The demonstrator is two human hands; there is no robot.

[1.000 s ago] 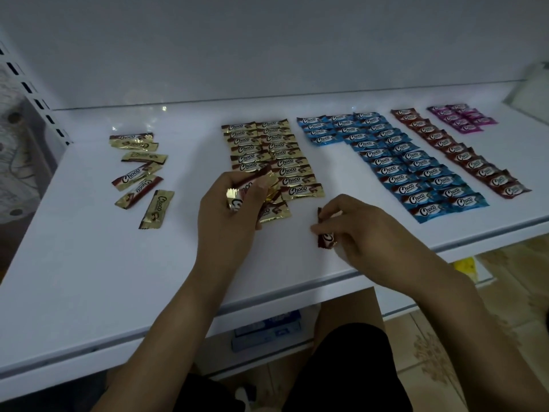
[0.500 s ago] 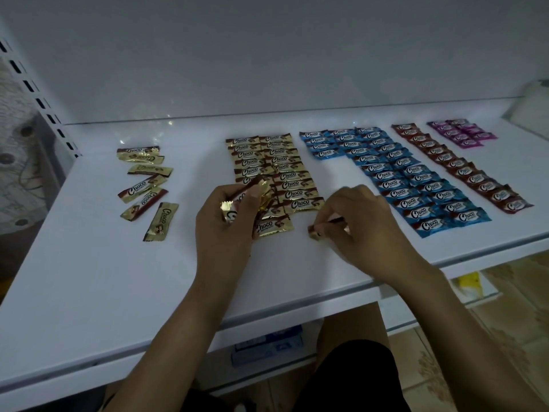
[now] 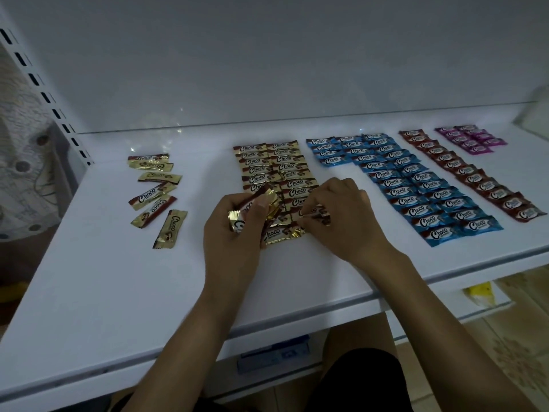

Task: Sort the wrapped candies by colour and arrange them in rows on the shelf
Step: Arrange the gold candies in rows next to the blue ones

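Note:
On the white shelf [image 3: 104, 292] gold-wrapped candies [image 3: 267, 162] lie in two columns at the middle. My left hand [image 3: 234, 233] grips a small bunch of gold candies [image 3: 240, 217] at the near end of the left column. Beside it my right hand [image 3: 344, 215] pinches one gold candy [image 3: 315, 214] at the near end of the right column. Blue candies [image 3: 416, 188] fill rows to the right, then a line of dark red candies [image 3: 475, 176] and a small block of purple candies [image 3: 472, 139]. Several loose gold candies [image 3: 154, 191] lie at the left.
A slotted shelf upright [image 3: 38, 84] stands at the far left, the white back wall [image 3: 267, 55] behind. The shelf's front edge [image 3: 267, 319] runs just below my wrists. A lower shelf with a yellow tag [image 3: 478, 292] shows at the right, tiled floor beneath.
My right hand has carried its candy from the open shelf front up and left to the near end of the right gold column. My left hand has stayed in place with its bunch.

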